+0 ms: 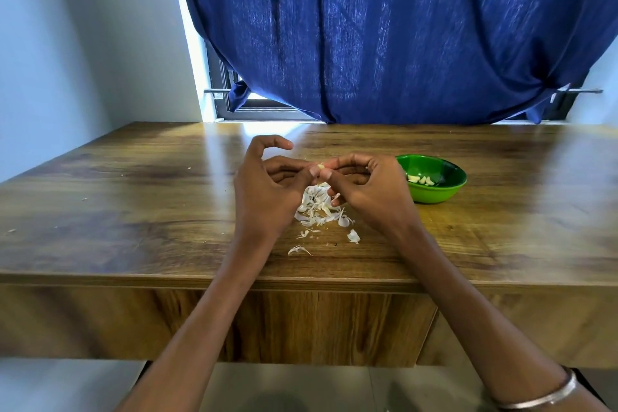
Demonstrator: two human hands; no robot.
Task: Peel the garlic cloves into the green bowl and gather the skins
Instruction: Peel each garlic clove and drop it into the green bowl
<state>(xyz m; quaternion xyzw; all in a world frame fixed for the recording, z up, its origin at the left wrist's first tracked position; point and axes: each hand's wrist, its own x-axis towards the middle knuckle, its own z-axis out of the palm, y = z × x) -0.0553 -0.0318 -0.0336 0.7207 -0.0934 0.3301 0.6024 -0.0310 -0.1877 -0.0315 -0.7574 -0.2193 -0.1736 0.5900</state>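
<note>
Pale small garlic clove (321,166) pinched by both left hand (267,191) and right hand (371,191) | papery white skins pile (319,207) beneath | round green plastic bowl (434,196) right

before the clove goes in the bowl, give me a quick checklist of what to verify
1. Garlic clove pinched between left hand and right hand: ok.
2. Clove fully peeled: cannot tell, fingers cover it.
3. Green bowl upright, beside the right hand: ok.
4. Room in bowl, few peeled cloves inside: ok.
5. Skins gathered: not ok, stray pieces lie nearer the table edge.
</note>
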